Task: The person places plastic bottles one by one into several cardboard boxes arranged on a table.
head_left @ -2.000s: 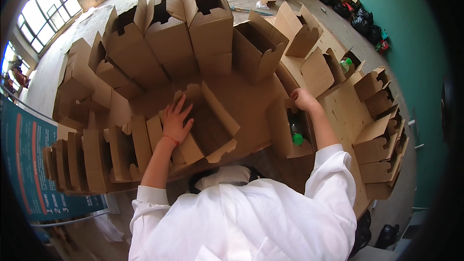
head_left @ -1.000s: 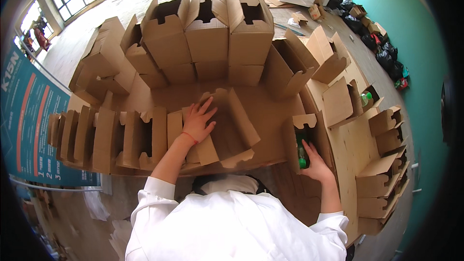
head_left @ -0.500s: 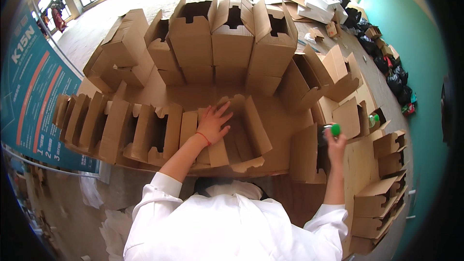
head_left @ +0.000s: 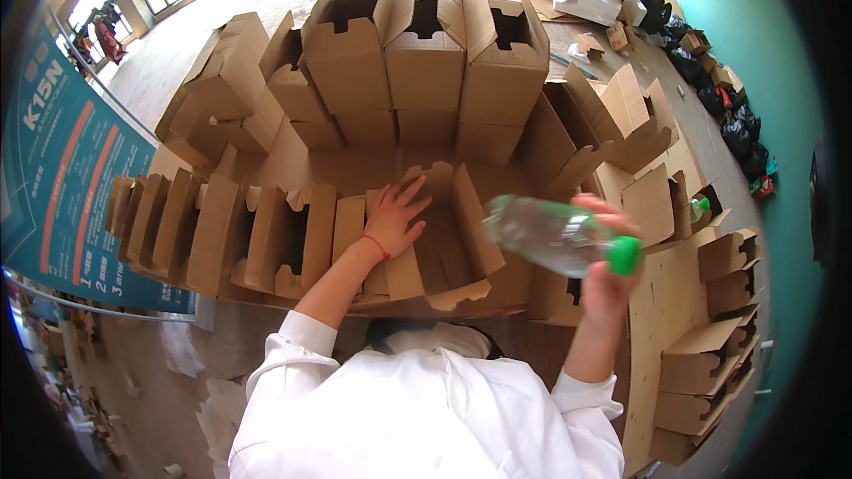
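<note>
My right hand (head_left: 605, 257) grips a clear plastic bottle (head_left: 543, 232) near its green cap. The bottle is lifted above the boxes and tilted, its base toward the left; motion smears it a little. My left hand (head_left: 398, 218), fingers spread, lies on the left flap of an open cardboard box (head_left: 444, 253) in front of me. That box's right flap stands up, and nothing shows inside. Below the bottle, partly hidden by it and my right hand, is another open cardboard box (head_left: 552, 295).
A row of narrow open boxes (head_left: 209, 235) stands on the left, and taller stacked boxes (head_left: 424, 80) line the back. Further boxes stand on a wooden board (head_left: 652, 328) at right, one with a green-capped bottle (head_left: 700, 206) inside. A blue banner (head_left: 75, 177) rises at far left.
My right hand has drawn the bottle up out of the box at right and swung it leftward, tilting it toward the middle box. My left hand has stayed on the flap.
</note>
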Motion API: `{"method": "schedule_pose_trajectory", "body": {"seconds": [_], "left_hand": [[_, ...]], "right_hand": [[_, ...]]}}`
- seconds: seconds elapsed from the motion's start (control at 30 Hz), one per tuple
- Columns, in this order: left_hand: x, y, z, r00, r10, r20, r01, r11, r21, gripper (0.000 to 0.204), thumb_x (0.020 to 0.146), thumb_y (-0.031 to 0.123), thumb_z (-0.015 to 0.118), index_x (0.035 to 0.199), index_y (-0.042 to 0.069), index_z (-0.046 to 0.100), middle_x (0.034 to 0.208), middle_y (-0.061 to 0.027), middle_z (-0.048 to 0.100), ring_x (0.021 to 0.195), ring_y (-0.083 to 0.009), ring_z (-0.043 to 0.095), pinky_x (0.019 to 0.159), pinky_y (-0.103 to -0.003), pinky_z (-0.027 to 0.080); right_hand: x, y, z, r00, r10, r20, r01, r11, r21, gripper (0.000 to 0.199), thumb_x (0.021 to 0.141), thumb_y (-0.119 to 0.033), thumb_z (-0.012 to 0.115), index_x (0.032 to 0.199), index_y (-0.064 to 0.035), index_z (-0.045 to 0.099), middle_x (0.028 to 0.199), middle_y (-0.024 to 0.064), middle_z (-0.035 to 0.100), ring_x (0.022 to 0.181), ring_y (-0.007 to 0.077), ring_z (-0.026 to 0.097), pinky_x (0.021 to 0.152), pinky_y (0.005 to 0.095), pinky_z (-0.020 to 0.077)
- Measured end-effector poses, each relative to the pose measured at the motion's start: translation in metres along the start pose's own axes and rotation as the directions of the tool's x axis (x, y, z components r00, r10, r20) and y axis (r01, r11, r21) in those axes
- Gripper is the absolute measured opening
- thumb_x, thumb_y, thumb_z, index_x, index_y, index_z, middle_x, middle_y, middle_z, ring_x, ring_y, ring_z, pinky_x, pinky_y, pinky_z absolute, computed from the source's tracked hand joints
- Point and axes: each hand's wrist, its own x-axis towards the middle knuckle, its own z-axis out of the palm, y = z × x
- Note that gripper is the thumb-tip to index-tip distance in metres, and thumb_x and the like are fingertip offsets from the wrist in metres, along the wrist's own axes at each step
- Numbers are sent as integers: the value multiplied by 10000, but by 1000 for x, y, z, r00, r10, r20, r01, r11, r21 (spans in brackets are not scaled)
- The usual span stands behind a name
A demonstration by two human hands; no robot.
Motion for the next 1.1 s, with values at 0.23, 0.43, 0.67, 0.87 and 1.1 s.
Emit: {"method": "schedule_pose_trajectory", "body": {"seconds": [0.23,0.43,0.67,0.87,1.1], "left_hand": [[2,-10,8,991,-8,-130,-14,986,-169,554,871,5,457,1402,157,417,1375,-94,495,1269,-391,404,1124,-490,223],[2,-8,14,992,-49,-117,28,985,-169,497,875,28,486,1361,125,453,1296,-130,547,1256,-371,418,1122,-474,241],[3,-8,14,971,-87,-224,15,952,-307,517,859,135,565,1338,16,410,1180,-170,553,1178,-357,468,1070,-463,309],[0,-1,7,939,-200,-278,52,886,-460,422,849,224,603,1221,33,542,1187,-177,519,1148,-351,471,992,-434,361],[4,6,-7,986,-16,-164,28,997,76,343,900,347,561,1069,63,654,1354,-214,437,1214,-391,425,1015,-444,349]], "right_hand": [[-28,82,77,643,199,740,117,929,-351,454,661,102,611,1074,-87,606,1320,59,527,1343,294,366,1144,503,227],[-60,110,60,405,514,756,123,788,-603,373,729,-99,640,1095,-26,624,1347,120,503,1370,295,322,1149,428,244],[-69,75,59,188,739,647,-10,660,-751,840,694,-545,717,1332,-45,491,1304,158,536,1295,297,426,1107,429,313],[-97,75,61,857,337,390,122,602,-789,784,641,-160,817,1331,-86,453,1371,166,447,1276,337,418,1105,459,287],[-106,93,68,966,237,98,-84,653,-753,905,689,-92,790,1445,-80,293,1446,200,336,1297,385,375,1045,440,365]]}}
